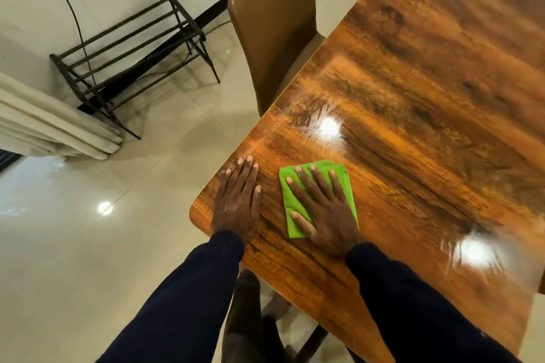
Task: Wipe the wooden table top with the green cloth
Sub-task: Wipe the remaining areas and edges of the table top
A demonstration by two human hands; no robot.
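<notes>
1. Near left corner of the table (413,97) is where the cloth (290,200) sits. It's folded into a pad, flat on the wood, a bit right of the left hand.
2. Right hand (327,215) lies flat on top of it, fingers straight & spread, palm down. It's pressing, not gripping.
3. Left hand (236,203) is flat on bare wood by the edge, fingers straight and close together, holding nothing. Prob just bracing.
4. Handling, imo: cloth looks soft, thin and v light, so it'll bunch up or slip out w/o weight on it. Tabletop is glossy, so low drag and it should glide easy.
5. Where to hold: no pinch needed. Palm over the middle w/ fingers covering the far edge so the folds don't flip open.
6. Count: 1 cloth, 1 table, 2 hands, 1 chair (271,23) pushed in at the far left side, 1 rack (132,53) on the floor further left, 2 glare spots on the wood.
</notes>
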